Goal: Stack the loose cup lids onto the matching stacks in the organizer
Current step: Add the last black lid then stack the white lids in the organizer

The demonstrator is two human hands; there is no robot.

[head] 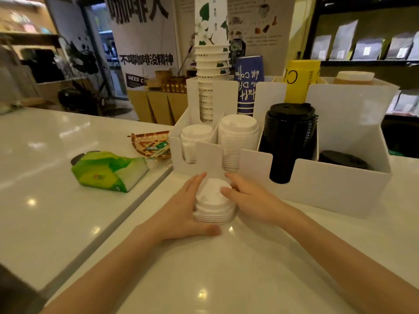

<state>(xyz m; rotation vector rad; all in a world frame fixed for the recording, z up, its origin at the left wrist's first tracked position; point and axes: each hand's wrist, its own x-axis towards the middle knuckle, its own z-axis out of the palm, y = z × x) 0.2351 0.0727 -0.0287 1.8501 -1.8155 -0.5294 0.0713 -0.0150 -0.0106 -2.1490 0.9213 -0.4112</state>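
A short stack of loose white lids (213, 203) stands on the white counter just in front of the white organizer (322, 189). My left hand (181, 211) cups its left side and my right hand (247, 198) presses its right side and top. Inside the organizer stand a low stack of white lids (196, 137), a taller stack of white lids (238, 137), a tall stack of black lids (290, 132) and a low stack of black lids (342, 158) in the rightmost bay.
Paper cup stacks rise behind the lids: white with green print (212, 53), blue (248, 85), yellow (302, 81). A green tissue pack (108, 172) and a woven basket of candies (154, 145) lie to the left, past a seam in the counter.
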